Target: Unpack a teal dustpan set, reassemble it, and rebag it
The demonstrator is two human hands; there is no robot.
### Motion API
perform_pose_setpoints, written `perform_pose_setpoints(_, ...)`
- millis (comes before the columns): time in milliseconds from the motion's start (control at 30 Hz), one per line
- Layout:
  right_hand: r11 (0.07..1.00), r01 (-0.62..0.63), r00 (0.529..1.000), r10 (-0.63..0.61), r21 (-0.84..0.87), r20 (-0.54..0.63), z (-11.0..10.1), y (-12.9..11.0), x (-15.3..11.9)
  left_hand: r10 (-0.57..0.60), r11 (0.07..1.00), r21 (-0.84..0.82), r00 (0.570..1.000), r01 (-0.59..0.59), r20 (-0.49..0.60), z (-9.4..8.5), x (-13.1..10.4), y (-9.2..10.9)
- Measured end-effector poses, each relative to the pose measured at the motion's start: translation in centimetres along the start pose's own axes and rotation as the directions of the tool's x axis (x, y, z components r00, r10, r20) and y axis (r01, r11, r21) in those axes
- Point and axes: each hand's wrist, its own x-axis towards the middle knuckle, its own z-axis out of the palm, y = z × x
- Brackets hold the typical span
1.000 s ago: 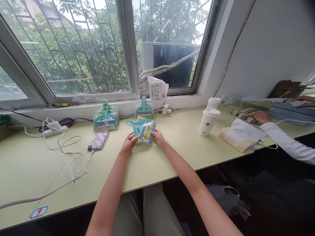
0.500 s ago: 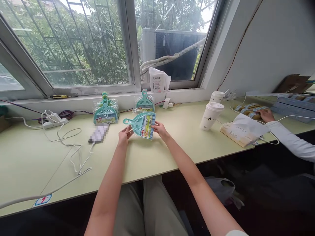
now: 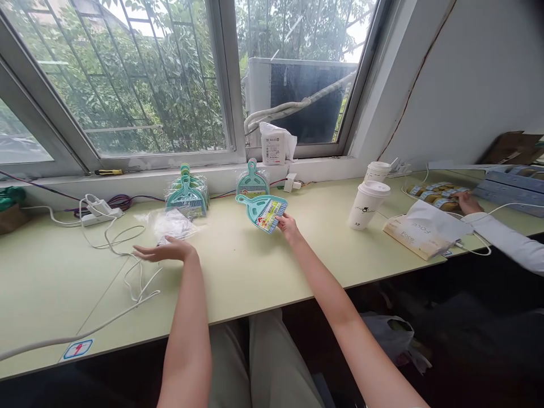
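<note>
My right hand (image 3: 289, 228) grips the lower right edge of a teal dustpan-and-brush set (image 3: 264, 213), tilted over the table with its handle to the left. The set carries a yellow and red printed label across blue bristles. On the left, my left hand (image 3: 168, 250) is open, palm up, fingers stretched leftward. Just beyond it is a crumpled clear plastic bag (image 3: 173, 224); whether the fingers touch it I cannot tell. Behind the bag, several wrapped dustpan sets (image 3: 186, 198) lean in a row. Another wrapped stack (image 3: 252, 180) stands against the sill behind the held set.
White cables and a power strip (image 3: 101, 215) lie at left. Two paper cups (image 3: 369, 207) and a tissue pack (image 3: 419, 235) are at right. Beyond them, a co-worker's hand (image 3: 466, 202) rests by yellow-brown wrapped items (image 3: 437, 192). A cutter (image 3: 108, 171) lies on the sill.
My left hand has let go of the dustpan set and moved left, opening. A clear plastic bag now lies where the phone showed. My right hand has carried the set slightly right.
</note>
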Motion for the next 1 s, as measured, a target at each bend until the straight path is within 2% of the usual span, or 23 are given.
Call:
perform_pose_setpoints(33, 1.0, -0.011, 1.0, 0.011, 0.001, -0.005, 0.1, 0.2, 0.0, 0.072, 0.997, 0.027, 0.992, -0.07, -0.101, -0.1, -0.7, 0.7)
perform_pose_setpoints(67, 1.0, -0.02, 1.0, 0.02, 0.002, -0.009, 0.3, 0.5, 0.0, 0.143, 0.99, 0.024, 0.984, -0.141, -0.105, 0.0, -1.6, 1.4)
perform_pose_setpoints(100, 1.0, -0.027, 1.0, 0.027, 0.001, -0.011, 0.5, 0.7, -0.1, 0.184, 0.983, -0.017, 0.982, -0.185, -0.047, 0.4, -2.8, 2.2)
perform_pose_setpoints(133, 1.0, -0.031, 0.999, 0.031, 0.002, -0.012, 0.8, 1.0, -0.1, 0.214, 0.974, -0.096, 0.97, -0.204, 0.115, 1.0, -4.0, 2.8)
perform_pose_setpoints(167, 0.999, -0.034, 0.999, 0.034, 0.001, -0.007, 1.1, 1.2, -0.1, 0.199, 0.972, -0.187, 0.925, -0.144, 0.323, 1.7, -5.4, 3.3)
perform_pose_setpoints(200, 0.999, -0.037, 0.999, 0.037, -0.001, 0.002, 1.5, 1.4, -0.2, 0.144, 0.971, -0.241, 0.823, -0.01, 0.549, 2.5, -6.7, 3.6)
perform_pose_setpoints(233, 0.999, -0.047, 0.999, 0.047, -0.008, 0.015, 1.8, 1.5, -0.3, 0.059, 0.963, -0.215, 0.646, 0.165, 0.761, 3.3, -7.9, 3.7)
perform_pose_setpoints(267, 0.998, -0.066, 0.997, 0.067, -0.023, 0.037, 2.1, 1.6, -0.3, -0.032, 0.94, -0.123, 0.442, 0.319, 0.896, 4.0, -9.0, 3.6)
perform_pose_setpoints(300, 0.995, -0.09, 0.994, 0.093, -0.048, 0.064, 2.4, 1.7, -0.4, -0.052, 0.916, -0.066, 0.28, 0.397, 0.959, 4.6, -9.7, 3.3)
perform_pose_setpoints(333, 0.99, -0.118, 0.987, 0.126, -0.081, 0.1, 2.6, 1.7, -0.5, -0.029, 0.899, -0.065, 0.207, 0.432, 0.978, 5.0, -10.2, 3.0)
perform_pose_setpoints(400, 0.975, -0.148, 0.969, 0.176, -0.165, 0.174, 3.0, 2.0, -0.7, 0.008, 0.88, -0.115, 0.229, 0.46, 0.973, 5.4, -10.4, 2.2)
perform_pose_setpoints(433, 0.97, -0.134, 0.966, 0.174, -0.205, 0.193, 3.2, 2.3, -0.8, 0.032, 0.874, -0.154, 0.263, 0.46, 0.964, 5.4, -10.2, 2.0)
perform_pose_setpoints(533, 0.958, -0.023, 0.989, 0.063, -0.284, 0.134, 3.6, 3.7, -0.9, 0.092, 0.871, -0.249, 0.357, 0.423, 0.929, 5.2, -9.6, 1.6)
perform_pose_setpoints(633, 0.953, -0.01, 0.996, 0.037, -0.302, 0.084, 4.0, 4.7, -0.7, 0.125, 0.905, -0.285, 0.442, 0.316, 0.888, 5.0, -9.3, 1.8)
perform_pose_setpoints(667, 0.954, -0.031, 0.994, 0.06, -0.297, 0.091, 3.9, 4.7, -0.5, 0.132, 0.923, -0.284, 0.48, 0.259, 0.867, 5.0, -9.1, 1.9)
perform_pose_setpoints(733, 0.964, -0.025, 0.997, 0.042, -0.264, 0.062, 3.5, 4.1, 0.1, 0.147, 0.958, -0.263, 0.585, 0.118, 0.797, 4.8, -8.6, 2.0)
perform_pose_setpoints(800, 0.979, 0.088, 0.99, -0.106, -0.183, -0.091, 2.4, 2.7, 0.7, 0.136, 0.983, -0.185, 0.698, -0.005, 0.703, 4.5, -7.7, 1.8)
perform_pose_setpoints(833, 0.976, 0.171, 0.957, -0.198, -0.138, -0.211, 1.7, 1.9, 1.0, 0.11, 0.992, -0.124, 0.742, -0.036, 0.662, 4.4, -7.2, 1.7)
perform_pose_setpoints(867, 0.963, 0.25, 0.903, -0.269, -0.098, -0.334, 0.8, 1.1, 1.3, 0.071, 0.997, -0.06, 0.775, -0.042, 0.628, 4.2, -6.7, 1.6)
perform_pose_setpoints(933, 0.946, 0.322, 0.805, -0.298, -0.044, -0.513, -0.7, -0.3, 1.6, -0.008, 0.999, 0.038, 0.813, -0.017, 0.583, 3.8, -5.9, 1.4)
perform_pose_setpoints(967, 0.948, 0.316, 0.789, -0.276, -0.022, -0.548, -1.2, -0.8, 1.6, -0.031, 0.998, 0.062, 0.822, -0.005, 0.569, 3.7, -5.6, 1.3)
perform_pose_setpoints(1000, 0.959, 0.284, 0.802, -0.244, -0.01, -0.545, -1.4, -1.1, 1.5, -0.042, 0.997, 0.074, 0.827, 0.0, 0.56, 3.5, -5.6, 1.3)
